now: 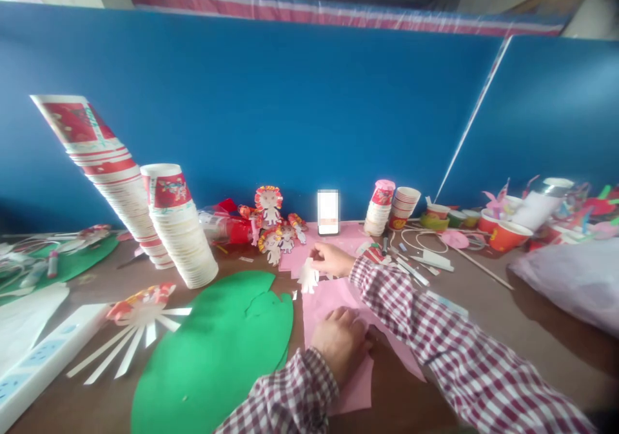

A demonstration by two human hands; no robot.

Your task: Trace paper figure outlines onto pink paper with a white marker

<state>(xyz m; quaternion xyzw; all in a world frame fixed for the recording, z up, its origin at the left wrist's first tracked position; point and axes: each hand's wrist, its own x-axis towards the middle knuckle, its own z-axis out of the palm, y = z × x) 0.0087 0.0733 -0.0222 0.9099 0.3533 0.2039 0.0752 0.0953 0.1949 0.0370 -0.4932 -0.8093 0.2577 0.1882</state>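
My right hand (331,259) pinches a small white paper cutout (308,276) shaped like a figure, holding it over the pink paper. My left hand (341,344) rests palm down on the pink paper (356,392), its fingers laid over the sheet and partly hidden by the back of the hand. Left of it lies a large green paper leaf (213,350) with a torn notch. Beyond my right hand stand several paper figures, one with a red and yellow mane (269,207).
Two tall stacks of paper cups (181,234) lean at the left. A phone (329,213) stands against the blue partition (290,111). A power strip (39,363) and a cut-open cup with splayed strips (140,318) lie left. Shorter cup stacks (378,213), scraps and a plastic bag (575,279) occupy the right.
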